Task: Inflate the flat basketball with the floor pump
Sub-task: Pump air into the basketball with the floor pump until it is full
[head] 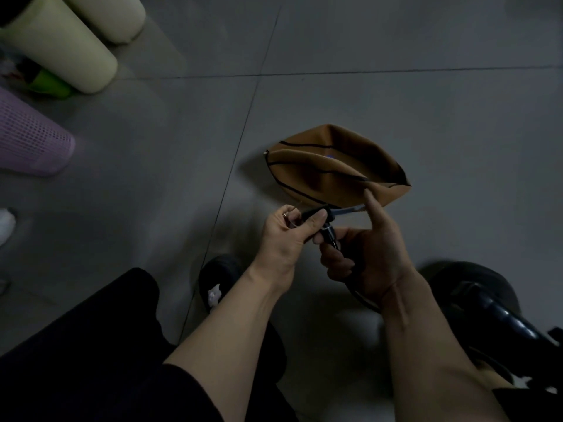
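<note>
The flat basketball (336,167) is lying collapsed on the grey tiled floor (426,117), just beyond both hands. The left hand (285,236) is pinching the black pump nozzle (324,222) between thumb and fingers. The right hand (370,251) is gripping the hose (364,298), index finger extending toward the ball. The floor pump (499,315) is standing at lower right.

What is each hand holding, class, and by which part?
Both grip the pump hose's nozzle head: left hand pinches its upper end, right hand holds the lower stem. The basketball is unheld.
</note>
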